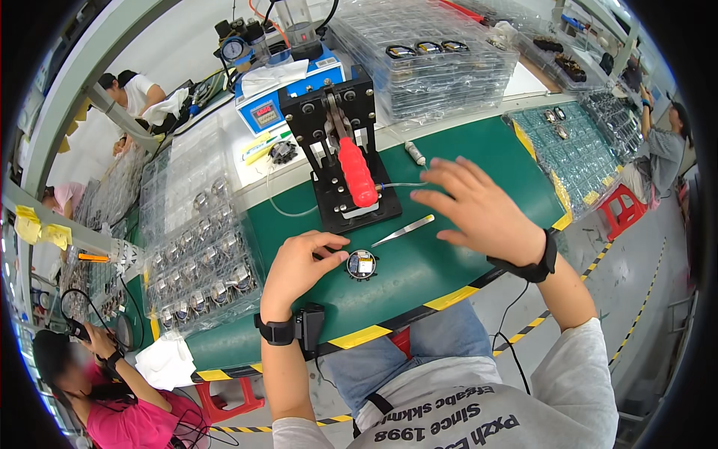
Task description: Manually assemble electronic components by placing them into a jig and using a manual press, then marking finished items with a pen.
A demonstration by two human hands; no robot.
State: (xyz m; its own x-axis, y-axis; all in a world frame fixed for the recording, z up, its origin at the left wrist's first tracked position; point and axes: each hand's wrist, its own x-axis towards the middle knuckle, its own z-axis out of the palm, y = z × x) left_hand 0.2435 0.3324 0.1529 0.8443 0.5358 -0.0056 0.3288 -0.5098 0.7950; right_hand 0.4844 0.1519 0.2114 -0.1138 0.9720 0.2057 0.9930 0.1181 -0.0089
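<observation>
A small round watch module (361, 265) with a dark rim and a pale, partly blue face lies on the green mat. My left hand (301, 266) is just to its left, thumb tip close by its edge, thumb and forefinger parted and nothing held. Over the mat to the right hovers my right hand (485, 213), empty, its fingers spread. Between the hands rest metal tweezers (404, 229), pointing toward the module. Beyond them stands a black hand press (329, 150) with a red lever handle (357, 173) hanging down its front.
Clear trays (198, 254) of round parts stand at left. A blue dispenser box (265, 105) and stacked clear trays (441, 75) sit behind the press. A small bottle (415, 153) lies right of it. Striped tape (360, 337) marks the mat's front edge. Other people work nearby.
</observation>
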